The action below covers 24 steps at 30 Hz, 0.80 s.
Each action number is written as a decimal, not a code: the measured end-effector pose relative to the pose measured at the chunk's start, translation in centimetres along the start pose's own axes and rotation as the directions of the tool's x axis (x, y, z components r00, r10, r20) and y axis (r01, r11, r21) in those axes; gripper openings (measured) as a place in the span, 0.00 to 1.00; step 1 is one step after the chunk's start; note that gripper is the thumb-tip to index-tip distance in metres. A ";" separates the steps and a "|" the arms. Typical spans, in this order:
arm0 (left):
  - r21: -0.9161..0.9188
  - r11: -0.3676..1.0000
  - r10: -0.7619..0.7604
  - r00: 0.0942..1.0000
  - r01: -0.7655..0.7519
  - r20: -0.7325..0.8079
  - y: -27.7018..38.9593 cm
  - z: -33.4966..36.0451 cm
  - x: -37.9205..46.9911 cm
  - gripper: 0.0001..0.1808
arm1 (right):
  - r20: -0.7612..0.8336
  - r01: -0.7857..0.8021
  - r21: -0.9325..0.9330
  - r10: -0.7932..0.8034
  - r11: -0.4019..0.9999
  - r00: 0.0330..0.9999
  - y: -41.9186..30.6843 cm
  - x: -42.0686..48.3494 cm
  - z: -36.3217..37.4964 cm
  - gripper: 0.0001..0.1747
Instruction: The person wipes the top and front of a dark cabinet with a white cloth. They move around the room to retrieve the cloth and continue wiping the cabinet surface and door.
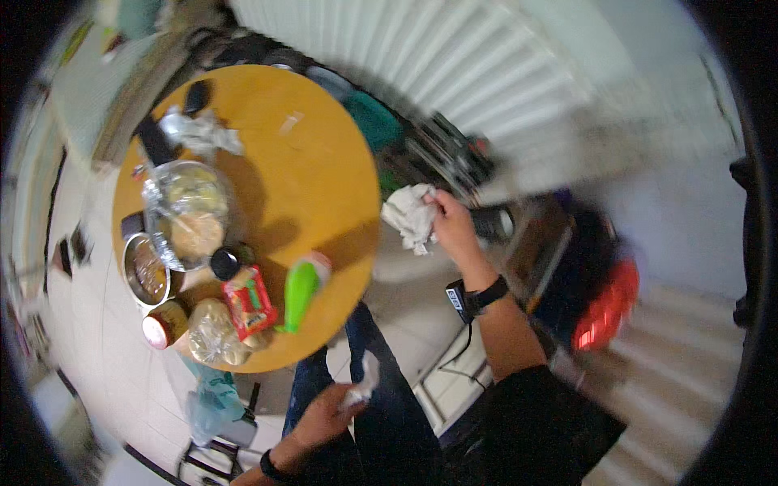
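Note:
My right hand (451,226) grips a crumpled white cloth (411,214) just off the right edge of the round yellow table (316,164). Over my legs, below the table's near edge, my left hand (331,410) is closed on a small white piece that looks like tissue or cloth (366,379). On the table stand a green spray bottle (301,294), a red packet (249,302), a knotted clear plastic bag (213,334) with round pale items, a jar (163,326), a metal bowl (146,271) of food and a plastic-covered bowl (191,212).
Crumpled clear plastic (200,130) lies at the table's far left. A bluish plastic bag (213,404) hangs below the near edge, above a dark-framed stool (209,462). To the right are a shiny red object (608,304) and steps (662,376). A pale ribbed surface (450,54) rises behind the table.

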<state>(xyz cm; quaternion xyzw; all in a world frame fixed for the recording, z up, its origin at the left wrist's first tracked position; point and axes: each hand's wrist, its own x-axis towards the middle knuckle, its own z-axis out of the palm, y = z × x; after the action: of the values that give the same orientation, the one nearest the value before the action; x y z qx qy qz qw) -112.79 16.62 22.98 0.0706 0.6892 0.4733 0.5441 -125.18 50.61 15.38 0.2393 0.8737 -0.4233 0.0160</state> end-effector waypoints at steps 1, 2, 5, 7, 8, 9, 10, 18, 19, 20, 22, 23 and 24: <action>0.030 0.999 -0.039 0.999 0.039 -0.009 0.0 0.2 -0.7 0.15 | -0.105 -0.043 -0.159 0.026 0.986 0.994 2.1 -4.0 -0.5 0.13; 0.013 0.998 -0.068 0.998 0.068 -0.001 0.1 0.4 -1.2 0.15 | -0.122 -0.186 -0.051 0.179 0.981 0.976 4.1 -8.3 -1.4 0.14; 0.034 0.980 -0.194 0.981 0.194 0.004 0.8 1.5 -2.3 0.14 | -0.108 -0.497 -0.039 0.491 0.867 0.865 8.6 -21.8 -2.6 0.18; 0.132 0.971 -0.208 0.976 0.198 0.061 1.6 2.9 -1.6 0.15 | -0.129 -0.601 -0.105 0.588 0.793 0.799 10.0 -30.4 -3.4 0.20; 0.196 0.977 -0.103 0.991 0.085 0.086 2.2 3.9 -1.5 0.15 | -0.185 -0.601 0.024 0.594 0.799 0.783 10.3 -34.3 -3.7 0.19; 0.282 0.958 -0.078 0.992 0.045 0.104 2.9 5.1 -0.8 0.15 | -0.205 -0.673 0.104 0.678 0.732 0.706 10.7 -37.8 -4.0 0.19; 0.365 0.931 -0.029 0.992 -0.017 0.121 3.8 6.3 -0.2 0.15 | -0.228 -0.637 0.171 0.659 0.752 0.717 11.0 -41.4 -4.7 0.18; 0.668 0.654 0.159 0.928 -0.355 0.338 10.5 21.8 6.4 0.15 | -0.094 -0.867 0.337 0.929 0.367 0.357 15.8 -62.5 -6.9 0.22; 0.695 0.536 0.250 0.876 -0.480 0.413 11.1 23.8 7.1 0.16 | -0.056 -0.846 0.413 0.936 0.338 0.347 16.1 -64.2 -6.8 0.23; 0.672 0.500 0.309 0.837 -0.546 0.451 11.6 25.6 7.3 0.16 | 0.004 -0.842 0.468 0.953 0.267 0.304 16.2 -66.0 -6.8 0.24; 0.668 0.419 0.328 0.789 -0.615 0.520 12.5 29.2 7.8 0.17 | 0.071 -0.852 0.486 0.963 0.196 0.262 16.7 -68.9 -6.8 0.25; 0.680 0.384 0.317 0.781 -0.624 0.538 12.9 30.5 7.9 0.17 | 0.075 -0.866 0.460 0.963 0.196 0.258 17.1 -70.2 -6.6 0.25; 0.689 0.349 0.302 0.772 -0.635 0.559 13.5 31.6 8.1 0.18 | 0.073 -0.879 0.435 0.965 0.198 0.253 17.6 -71.2 -6.3 0.26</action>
<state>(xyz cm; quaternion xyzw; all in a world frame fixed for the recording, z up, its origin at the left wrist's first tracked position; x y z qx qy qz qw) -95.83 47.03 28.55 0.6049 0.6728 0.1890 0.3817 -53.47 35.77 22.99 0.7578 0.4432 -0.4623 0.1246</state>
